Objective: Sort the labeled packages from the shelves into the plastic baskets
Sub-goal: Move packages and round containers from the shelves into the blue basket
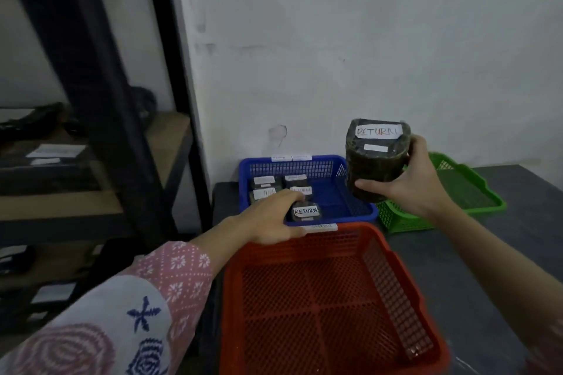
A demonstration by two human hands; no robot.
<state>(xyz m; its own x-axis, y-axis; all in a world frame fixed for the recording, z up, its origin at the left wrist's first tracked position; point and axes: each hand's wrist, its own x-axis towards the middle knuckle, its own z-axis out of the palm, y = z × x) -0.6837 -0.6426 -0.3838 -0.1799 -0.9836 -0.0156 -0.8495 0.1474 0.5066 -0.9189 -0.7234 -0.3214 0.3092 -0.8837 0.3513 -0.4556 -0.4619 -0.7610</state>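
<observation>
Dark wrapped "RETURN" packages: left hand fingers pinch one into the blue plastic basket; right hand fingers clasp another, likely next.

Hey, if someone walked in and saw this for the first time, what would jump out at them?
Probably the big dark package marked RETURN, held up in the right hand over the blue basket. Next, the left hand setting a small RETURN package into that basket beside four others. The bright red basket sits nearest, with nothing in it.
</observation>
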